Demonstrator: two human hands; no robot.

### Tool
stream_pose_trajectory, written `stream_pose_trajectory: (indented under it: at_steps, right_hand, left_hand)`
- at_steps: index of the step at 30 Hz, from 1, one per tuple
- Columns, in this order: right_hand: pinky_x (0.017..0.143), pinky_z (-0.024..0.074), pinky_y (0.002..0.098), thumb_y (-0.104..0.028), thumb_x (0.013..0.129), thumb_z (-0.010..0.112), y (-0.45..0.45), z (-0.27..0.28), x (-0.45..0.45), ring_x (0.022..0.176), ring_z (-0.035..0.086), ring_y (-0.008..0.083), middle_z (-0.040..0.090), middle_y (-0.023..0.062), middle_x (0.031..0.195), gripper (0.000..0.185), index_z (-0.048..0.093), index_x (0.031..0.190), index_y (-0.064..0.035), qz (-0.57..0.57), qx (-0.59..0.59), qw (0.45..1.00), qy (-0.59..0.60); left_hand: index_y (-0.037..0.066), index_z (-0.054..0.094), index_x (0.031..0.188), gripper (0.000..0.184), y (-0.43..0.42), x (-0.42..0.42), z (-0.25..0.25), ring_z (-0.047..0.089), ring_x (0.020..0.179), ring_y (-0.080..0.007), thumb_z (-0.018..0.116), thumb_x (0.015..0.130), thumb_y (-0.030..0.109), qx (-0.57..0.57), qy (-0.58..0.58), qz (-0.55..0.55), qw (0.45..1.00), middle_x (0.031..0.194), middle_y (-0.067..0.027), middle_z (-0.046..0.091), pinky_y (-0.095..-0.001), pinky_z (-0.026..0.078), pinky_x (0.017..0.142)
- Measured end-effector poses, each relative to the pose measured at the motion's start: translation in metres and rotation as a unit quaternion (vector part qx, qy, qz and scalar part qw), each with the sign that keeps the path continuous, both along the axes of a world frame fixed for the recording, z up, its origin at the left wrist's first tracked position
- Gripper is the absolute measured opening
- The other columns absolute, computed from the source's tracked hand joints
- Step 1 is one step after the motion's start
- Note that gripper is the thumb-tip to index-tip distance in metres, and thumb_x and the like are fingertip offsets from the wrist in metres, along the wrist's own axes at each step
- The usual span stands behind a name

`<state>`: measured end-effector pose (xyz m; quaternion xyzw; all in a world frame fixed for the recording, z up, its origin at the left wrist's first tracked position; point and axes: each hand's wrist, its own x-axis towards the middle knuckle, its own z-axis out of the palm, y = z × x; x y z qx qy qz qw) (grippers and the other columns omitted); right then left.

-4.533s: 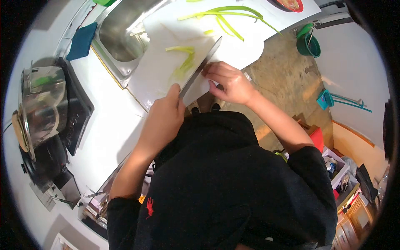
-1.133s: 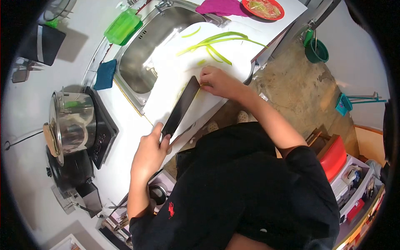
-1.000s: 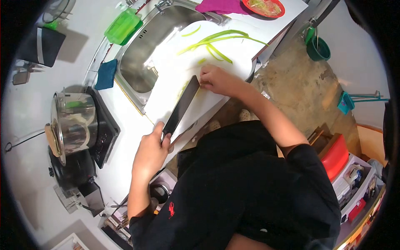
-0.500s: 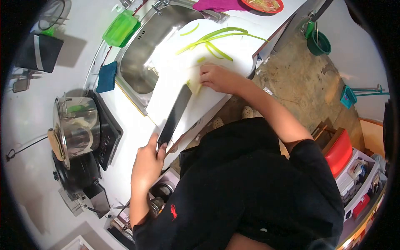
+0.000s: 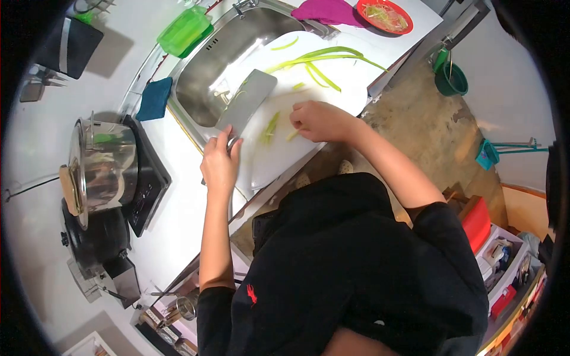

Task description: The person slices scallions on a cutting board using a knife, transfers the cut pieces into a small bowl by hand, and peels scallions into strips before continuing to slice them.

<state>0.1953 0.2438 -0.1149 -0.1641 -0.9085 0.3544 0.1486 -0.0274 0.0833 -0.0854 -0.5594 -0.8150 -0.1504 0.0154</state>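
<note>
**On the cutting board point(image 5: 276, 159): knife point(image 5: 254, 92) and green stalks point(image 5: 320, 57)**

The left hand point(image 5: 221, 163) has its fingers wrapped around the knife's handle, with the blade over the board's edge beside the sink point(image 5: 193, 95). Cut green slivers point(image 5: 270, 127) lie between blade and right hand point(image 5: 314, 120). The right fingers are curled near the board's near edge (whether they pinch the short pale piece point(image 5: 293, 135) beneath them cannot be told). The long stalks lie toward the board's far end. Near the countertop's far right corner stands a red plate point(image 5: 408, 24) of shreds.
</note>
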Motion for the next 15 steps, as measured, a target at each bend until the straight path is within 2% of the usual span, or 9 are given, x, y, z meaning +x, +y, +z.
stream_pose_trajectory:
  at_steps: [2, 5, 6, 9, 10, 11, 12, 14, 15]
  right_hand:
    - [0.070, 0.0485, 0.0388, -0.005, 0.076, 0.064, 0.001, 0.005, -0.002, 0.074, 0.060, 0.0298, 0.058, 0.0137, 0.079, 0.008, 0.060, 0.081, -0.0016, 0.003, -0.001, 1.000, -0.023]
    - [0.062, 0.0463, 0.0293, -0.003, 0.080, 0.066, -0.007, 0.026, 0.005, 0.064, 0.057, 0.0171, 0.061, 0.0075, 0.072, 0.006, 0.061, 0.082, -0.0020, -0.070, -0.087, 0.993, -0.024]
    - [0.061, 0.0449, 0.0264, -0.003, 0.082, 0.067, -0.011, 0.027, 0.005, 0.063, 0.055, 0.0129, 0.060, 0.0045, 0.072, 0.005, 0.062, 0.083, -0.0021, -0.098, -0.154, 0.983, 0.015]
    - [0.059, 0.0416, 0.0197, -0.002, 0.087, 0.068, -0.021, 0.026, 0.000, 0.065, 0.052, 0.0030, 0.059, -0.0031, 0.072, 0.005, 0.063, 0.088, -0.0023, -0.143, -0.332, 0.922, 0.137]
    - [0.059, 0.0411, 0.0187, -0.002, 0.088, 0.067, -0.025, 0.025, -0.002, 0.067, 0.052, 0.0014, 0.059, -0.0046, 0.074, 0.005, 0.063, 0.089, -0.0024, -0.139, -0.377, 0.897, 0.182]
    - [0.060, 0.0407, 0.0177, -0.002, 0.090, 0.067, -0.030, 0.024, -0.004, 0.069, 0.052, -0.0001, 0.059, -0.0062, 0.076, 0.004, 0.063, 0.091, -0.0025, -0.135, -0.421, 0.868, 0.224]
    - [0.061, 0.0416, 0.0178, -0.002, 0.090, 0.067, -0.034, 0.024, -0.004, 0.069, 0.052, 0.0005, 0.059, -0.0058, 0.076, 0.005, 0.063, 0.092, -0.0023, -0.143, -0.423, 0.865, 0.229]
    - [0.062, 0.0434, 0.0181, -0.002, 0.090, 0.068, -0.041, 0.024, -0.005, 0.070, 0.054, 0.0017, 0.060, -0.0049, 0.077, 0.007, 0.062, 0.095, -0.0018, -0.159, -0.424, 0.859, 0.239]
    - [0.066, 0.0481, 0.0180, 0.000, 0.088, 0.069, -0.043, 0.021, -0.005, 0.074, 0.059, 0.0031, 0.065, -0.0013, 0.081, 0.007, 0.065, 0.094, 0.0011, -0.172, -0.417, 0.848, 0.277]
  left_hand:
    - [0.014, 0.067, 0.117, 0.033, -0.004, -0.001, -0.007, 0.063, 0.090, -0.0291, 0.073, 0.085, 0.021, 0.032, -0.004, -0.033, 0.999, 0.093, -0.0110, 0.063, -0.0397, 0.052, 0.073]
    - [0.014, 0.068, 0.117, 0.034, -0.006, 0.007, 0.000, 0.060, 0.096, -0.0292, 0.073, 0.084, 0.016, 0.076, 0.046, -0.042, 0.995, 0.097, -0.0115, 0.062, -0.0388, 0.051, 0.079]
    - [0.014, 0.069, 0.117, 0.035, -0.005, 0.014, 0.005, 0.059, 0.098, -0.0296, 0.073, 0.083, 0.014, 0.090, 0.072, -0.037, 0.993, 0.098, -0.0117, 0.061, -0.0388, 0.050, 0.080]
    - [0.007, 0.068, 0.118, 0.033, 0.011, 0.040, 0.006, 0.062, 0.095, -0.0241, 0.073, 0.085, 0.011, 0.178, -0.151, -0.105, 0.967, 0.099, -0.0093, 0.065, -0.0346, 0.051, 0.078]
    - [0.004, 0.068, 0.117, 0.031, 0.017, 0.054, 0.009, 0.063, 0.094, -0.0213, 0.072, 0.087, 0.013, 0.175, -0.298, -0.075, 0.935, 0.101, -0.0094, 0.066, -0.0326, 0.051, 0.078]
    - [0.001, 0.068, 0.115, 0.030, 0.023, 0.069, 0.014, 0.063, 0.093, -0.0186, 0.071, 0.089, 0.014, 0.170, -0.440, -0.046, 0.881, 0.103, -0.0095, 0.067, -0.0306, 0.052, 0.079]
    - [-0.002, 0.068, 0.114, 0.029, 0.027, 0.078, 0.016, 0.064, 0.092, -0.0158, 0.070, 0.091, 0.016, 0.163, -0.572, -0.019, 0.804, 0.104, -0.0096, 0.069, -0.0286, 0.052, 0.079]
    - [-0.004, 0.068, 0.111, 0.030, 0.032, 0.080, 0.010, 0.064, 0.089, -0.0122, 0.071, 0.091, 0.017, 0.158, -0.594, -0.035, 0.788, 0.102, -0.0088, 0.070, -0.0255, 0.052, 0.077]
    - [-0.006, 0.069, 0.110, 0.030, 0.033, 0.081, 0.007, 0.064, 0.087, -0.0104, 0.072, 0.091, 0.017, 0.156, -0.605, -0.043, 0.780, 0.100, -0.0084, 0.071, -0.0239, 0.052, 0.076]
